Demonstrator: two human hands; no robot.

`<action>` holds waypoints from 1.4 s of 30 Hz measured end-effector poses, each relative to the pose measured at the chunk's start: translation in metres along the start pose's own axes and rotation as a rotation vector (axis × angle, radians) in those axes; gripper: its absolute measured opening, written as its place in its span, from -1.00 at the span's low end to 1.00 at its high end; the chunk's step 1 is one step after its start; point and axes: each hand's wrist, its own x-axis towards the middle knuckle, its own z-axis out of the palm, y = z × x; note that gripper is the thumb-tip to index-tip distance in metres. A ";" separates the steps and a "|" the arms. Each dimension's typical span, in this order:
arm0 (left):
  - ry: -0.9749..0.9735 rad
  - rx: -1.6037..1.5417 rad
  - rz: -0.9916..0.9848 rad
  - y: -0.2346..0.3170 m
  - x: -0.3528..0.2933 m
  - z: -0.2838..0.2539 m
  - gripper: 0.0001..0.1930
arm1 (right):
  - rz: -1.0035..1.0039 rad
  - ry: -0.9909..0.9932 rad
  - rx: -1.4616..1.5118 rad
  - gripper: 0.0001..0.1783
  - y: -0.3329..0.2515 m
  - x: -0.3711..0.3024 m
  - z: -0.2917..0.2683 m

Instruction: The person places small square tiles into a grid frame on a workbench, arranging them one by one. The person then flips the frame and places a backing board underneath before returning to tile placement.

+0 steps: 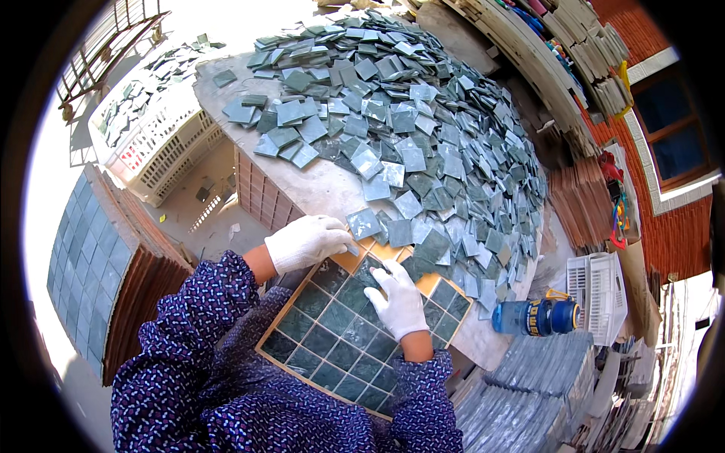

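A yellow-brown grid tray (429, 282) lies tilted in front of me, most of its square cells filled with dark green stone tiles (323, 340). Bare cells show along its far edge. My left hand (306, 243), in a white glove, is closed at the tray's far left corner, with the edge of a small grey-green tile (353, 250) at its fingertips. On the tray's upper middle rests my right hand (398, 303), also gloved; its fingers are apart and touch the tiles. Just beyond the tray, a large heap of loose square tiles (408, 155) covers the worktable (332, 189).
At the left stand a stack of filled tile trays (87, 264) and a white plastic crate (170, 155) of tiles. A blue water bottle (529, 317) lies at the right, near a white basket (596, 294) and wrapped tile stacks (529, 385). Stacked boards (578, 204) stand farther back.
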 end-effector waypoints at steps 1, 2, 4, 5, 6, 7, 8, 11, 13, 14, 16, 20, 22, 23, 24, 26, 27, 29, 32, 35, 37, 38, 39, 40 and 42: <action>0.003 -0.043 -0.039 0.000 0.004 -0.005 -0.78 | 0.025 0.032 0.022 -0.56 -0.001 0.001 -0.002; 0.072 -0.171 -0.048 -0.001 0.009 -0.007 -0.82 | 0.050 0.064 0.044 -0.57 -0.002 0.002 -0.004; 0.057 -0.214 -0.058 -0.006 0.015 -0.005 -0.80 | 0.134 0.111 0.119 -0.58 -0.002 0.004 -0.003; 0.048 -0.236 -0.062 -0.009 0.016 -0.004 -0.78 | 0.175 0.100 0.171 -0.59 -0.001 0.005 -0.003; -0.038 -0.152 -0.094 -0.011 0.015 -0.002 -0.73 | 0.217 0.089 0.224 -0.59 -0.002 0.007 -0.003; -0.030 -0.135 -0.119 -0.009 0.013 0.001 -0.72 | 0.264 0.082 0.273 -0.60 -0.001 0.008 -0.005; -0.022 -0.118 -0.144 -0.006 0.010 0.004 -0.71 | 0.189 0.132 0.211 -0.62 0.007 0.008 0.001; -0.073 -0.026 -0.168 0.001 0.007 0.009 -0.64 | 0.144 0.200 0.157 -0.66 0.011 0.023 0.006; -0.146 0.098 -0.178 0.012 0.010 0.010 -0.62 | 0.084 0.247 0.093 -0.69 0.010 0.039 0.006; -0.128 0.125 -0.142 0.012 0.010 0.013 -0.55 | 0.066 0.272 0.063 -0.70 0.009 0.048 0.007; -0.108 0.212 -0.186 0.024 0.008 0.016 -0.60 | 0.030 0.332 0.001 -0.70 0.007 0.066 0.012; 0.078 0.339 -0.232 0.034 -0.012 0.041 -0.40 | 0.214 0.172 -0.162 -0.60 -0.015 0.093 0.020; 0.092 0.380 -0.252 0.045 -0.020 0.045 -0.33 | 0.302 0.153 -0.098 -0.59 -0.028 0.101 0.017; 0.109 0.385 -0.254 0.052 -0.023 0.046 -0.32 | 0.348 0.140 -0.067 -0.59 -0.031 0.104 0.016; 0.127 0.389 -0.253 0.058 -0.026 0.048 -0.31 | 0.322 0.161 0.071 -0.65 -0.023 0.107 0.017; 0.115 0.358 -0.307 0.062 -0.030 0.050 -0.29 | 0.297 0.246 0.310 -0.78 -0.015 0.103 0.009; 0.134 0.382 -0.276 0.060 -0.031 0.050 -0.30 | 0.266 0.320 0.425 -0.81 -0.010 0.095 0.001; 0.180 0.426 -0.208 0.057 -0.029 0.049 -0.31 | 0.253 0.457 0.377 -0.84 0.015 0.072 -0.014; 0.159 0.437 -0.245 0.060 -0.020 0.050 -0.32 | 0.462 0.442 0.525 -0.88 0.029 0.043 -0.040; 0.150 0.367 -0.171 0.078 -0.023 0.048 -0.24 | 0.527 0.401 0.657 -0.88 0.031 0.004 -0.044; -0.048 0.327 0.008 0.083 -0.021 0.057 -0.18 | 0.568 0.295 0.705 -0.85 0.040 -0.022 -0.041; -0.085 0.340 0.000 0.081 -0.023 0.067 -0.18 | 0.562 0.258 0.669 -0.84 0.042 -0.031 -0.037; -0.122 0.354 -0.010 0.078 -0.027 0.075 -0.19 | 0.555 0.220 0.632 -0.84 0.044 -0.038 -0.033; -0.120 0.367 0.013 0.075 -0.025 0.073 -0.19 | 0.581 0.198 0.619 -0.83 0.038 -0.043 -0.030; -0.090 0.392 0.000 0.074 -0.021 0.073 -0.18 | 0.570 0.139 0.599 -0.82 0.035 -0.044 -0.022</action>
